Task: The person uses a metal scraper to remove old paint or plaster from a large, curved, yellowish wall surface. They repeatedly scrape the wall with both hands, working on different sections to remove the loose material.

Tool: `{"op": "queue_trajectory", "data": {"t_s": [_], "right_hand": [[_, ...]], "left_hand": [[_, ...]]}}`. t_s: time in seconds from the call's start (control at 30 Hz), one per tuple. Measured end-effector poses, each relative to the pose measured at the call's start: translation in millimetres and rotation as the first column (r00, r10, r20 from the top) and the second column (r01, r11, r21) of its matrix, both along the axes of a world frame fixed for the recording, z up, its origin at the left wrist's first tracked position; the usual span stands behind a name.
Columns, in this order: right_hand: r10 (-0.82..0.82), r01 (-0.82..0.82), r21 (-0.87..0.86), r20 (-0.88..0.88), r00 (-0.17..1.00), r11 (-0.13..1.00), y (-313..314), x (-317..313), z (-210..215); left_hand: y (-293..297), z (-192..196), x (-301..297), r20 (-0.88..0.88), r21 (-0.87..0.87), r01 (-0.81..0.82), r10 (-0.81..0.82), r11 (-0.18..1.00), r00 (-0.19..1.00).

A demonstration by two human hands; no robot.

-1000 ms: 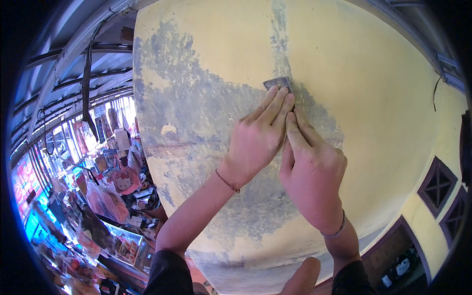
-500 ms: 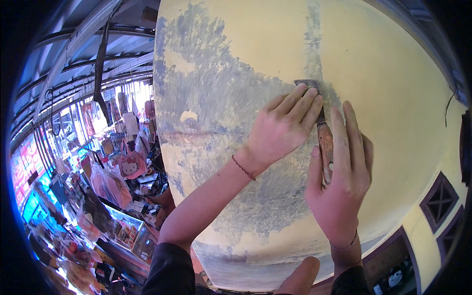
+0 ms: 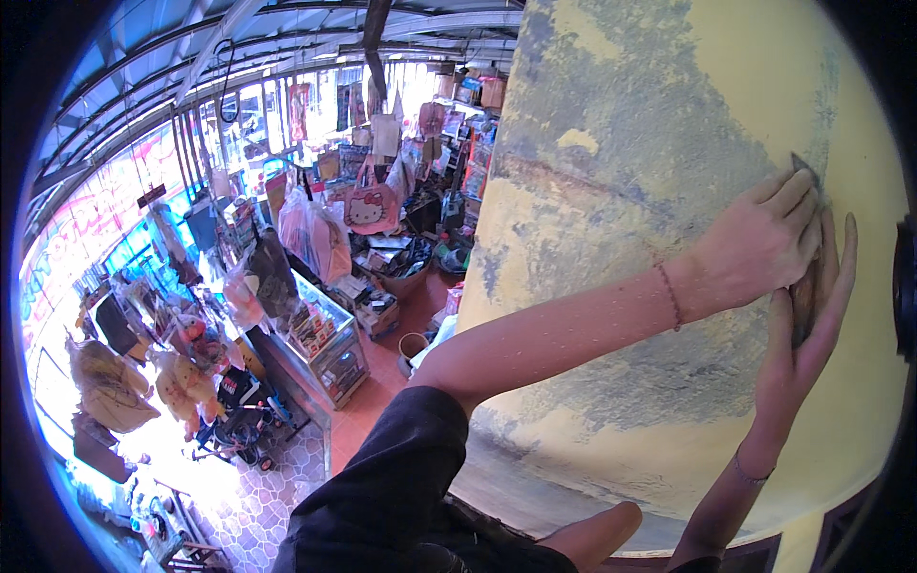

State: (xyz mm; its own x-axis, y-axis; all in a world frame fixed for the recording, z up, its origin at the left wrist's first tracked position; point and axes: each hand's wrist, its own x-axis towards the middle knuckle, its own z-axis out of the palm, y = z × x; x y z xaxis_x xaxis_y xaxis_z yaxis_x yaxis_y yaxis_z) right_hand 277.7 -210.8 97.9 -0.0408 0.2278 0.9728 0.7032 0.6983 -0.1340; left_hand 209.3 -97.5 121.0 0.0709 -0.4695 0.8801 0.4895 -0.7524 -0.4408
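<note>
My left hand (image 3: pixel 759 248) lies flat on the yellow wall (image 3: pixel 669 86), fingers pressed on the grey blade of a scraper (image 3: pixel 800 167) at the right of the view. Just below it, my right hand (image 3: pixel 812 329) holds the scraper's brown handle (image 3: pixel 802 296) against the wall, fingers stretched upward along it. Around both hands the yellow paint is worn away to grey patches (image 3: pixel 659 372). Thin bracelets sit on both wrists.
Far below on the left is a crowded shop: hanging bags (image 3: pixel 368 205), a glass display case (image 3: pixel 330 349), boxes and a tiled floor (image 3: pixel 277 477). Metal roof beams (image 3: pixel 287 38) run overhead. A dark window (image 3: pixel 903 286) sits at the right rim.
The view has swung left, so the hands now sit at the right rim and the shop fills the left. My right hand's fingers have stretched out along the handle.
</note>
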Motion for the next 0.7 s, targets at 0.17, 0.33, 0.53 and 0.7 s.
{"op": "queue_trajectory", "data": {"t_s": [0.17, 0.33, 0.53, 0.7], "right_hand": [[-0.005, 0.008, 0.043, -0.081, 0.997, 0.999, 5.6, -3.5, -4.8], [-0.009, 0.014, 0.072, -0.076, 0.997, 0.997, 4.0, -11.8, -10.8], [-0.130, 0.124, 0.058, 0.114, 0.985, 0.991, -3.1, -3.4, -17.5], [-0.202, 0.213, -0.074, 0.132, 0.971, 0.974, -17.1, -3.1, -37.0]], "left_hand": [[-2.1, -1.2, 4.5, 0.032, 0.060, -0.074, 0.072, 0.995, 0.997], [0.4, -4.8, 12.8, -0.045, -0.030, -0.031, 0.030, 0.999, 0.999], [-0.1, -28.3, -1.4, -0.040, -0.039, -0.085, 0.084, 0.996, 0.996], [2.6, -36.3, -26.5, -0.074, -0.107, -0.057, 0.049, 0.993, 0.996]]}}
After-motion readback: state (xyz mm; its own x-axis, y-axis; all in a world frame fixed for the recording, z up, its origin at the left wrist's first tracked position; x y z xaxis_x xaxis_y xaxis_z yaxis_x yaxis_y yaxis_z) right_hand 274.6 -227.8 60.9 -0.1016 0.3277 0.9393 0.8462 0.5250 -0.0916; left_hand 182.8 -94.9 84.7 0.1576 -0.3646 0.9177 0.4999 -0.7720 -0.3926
